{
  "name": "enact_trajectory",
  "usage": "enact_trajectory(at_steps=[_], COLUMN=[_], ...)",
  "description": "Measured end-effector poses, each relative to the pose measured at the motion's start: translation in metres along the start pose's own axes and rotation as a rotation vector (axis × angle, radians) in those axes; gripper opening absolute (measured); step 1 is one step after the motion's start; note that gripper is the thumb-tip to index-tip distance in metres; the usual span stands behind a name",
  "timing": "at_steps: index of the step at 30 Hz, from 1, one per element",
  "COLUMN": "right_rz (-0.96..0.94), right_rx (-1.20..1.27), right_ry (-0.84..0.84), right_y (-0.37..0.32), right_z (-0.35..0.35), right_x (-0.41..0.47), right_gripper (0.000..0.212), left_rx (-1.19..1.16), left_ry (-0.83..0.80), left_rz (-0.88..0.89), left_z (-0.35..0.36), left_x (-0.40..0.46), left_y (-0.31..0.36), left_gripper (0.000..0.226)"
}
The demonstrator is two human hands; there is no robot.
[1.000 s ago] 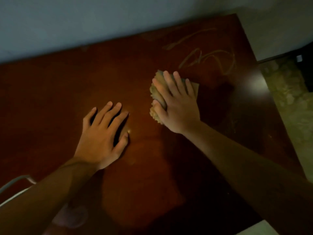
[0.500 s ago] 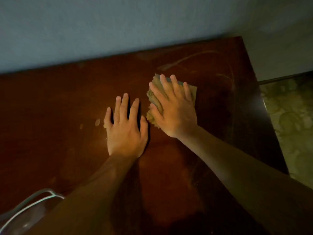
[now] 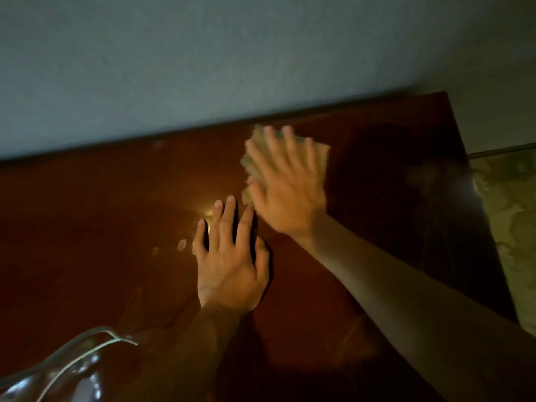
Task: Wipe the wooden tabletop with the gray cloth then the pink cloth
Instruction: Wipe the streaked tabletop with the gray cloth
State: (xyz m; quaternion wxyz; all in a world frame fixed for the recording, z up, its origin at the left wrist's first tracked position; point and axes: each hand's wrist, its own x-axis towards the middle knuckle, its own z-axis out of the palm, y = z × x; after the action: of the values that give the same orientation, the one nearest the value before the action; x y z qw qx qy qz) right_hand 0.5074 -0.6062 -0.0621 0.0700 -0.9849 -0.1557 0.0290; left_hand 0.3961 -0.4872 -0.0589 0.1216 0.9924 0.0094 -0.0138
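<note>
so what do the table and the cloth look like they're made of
The table looks like dark reddish-brown wood with a glossy varnish: light glints off it beside the left hand. It could be veneer. The cloth under the right hand looks like soft, folded fabric, pale and dull with no shine; motion blur hides its weave.

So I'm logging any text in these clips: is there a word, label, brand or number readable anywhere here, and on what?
None. No print shows on the cloth, the tabletop, the wall or the clear object at the lower left. The pale marks by the left hand are smudges, not letters.
</note>
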Motion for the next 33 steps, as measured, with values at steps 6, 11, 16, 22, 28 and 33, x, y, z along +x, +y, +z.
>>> enact_trajectory(at_steps=[6, 11, 16, 22, 28, 33], right_rz=[-0.064, -0.080, -0.250, 0.024, 0.349, 0.127], right_rx=[0.019, -0.071, -0.081, -0.045, -0.077, -0.087], right_ry=[0.008, -0.030, -0.112, -0.002, 0.015, -0.033], right_y=[0.032, 0.026, -0.009, 0.079, 0.168, 0.101], right_z=[-0.006, -0.008, -0.001, -0.013, -0.030, -0.014], right_x=[0.035, 0.038, 0.039, 0.021, -0.003, -0.006], right_gripper=[0.058, 0.061, 0.064, 0.064, 0.071, 0.068], left_rx=[0.034, 0.036, 0.047, 0.026, 0.014, 0.021], left_ry=[-0.001, -0.034, -0.027, 0.000, 0.012, 0.022], left_rz=[0.002, 0.001, -0.009, -0.003, 0.004, 0.005], left_z=[0.003, 0.003, 0.003, 0.004, 0.006, 0.005], left_x=[0.000, 0.001, 0.001, 0.001, 0.001, -0.001], left_y=[-0.002, -0.003, -0.001, -0.002, -0.002, -0.003], left_gripper=[0.057, 0.057, 0.058, 0.058, 0.056, 0.057])
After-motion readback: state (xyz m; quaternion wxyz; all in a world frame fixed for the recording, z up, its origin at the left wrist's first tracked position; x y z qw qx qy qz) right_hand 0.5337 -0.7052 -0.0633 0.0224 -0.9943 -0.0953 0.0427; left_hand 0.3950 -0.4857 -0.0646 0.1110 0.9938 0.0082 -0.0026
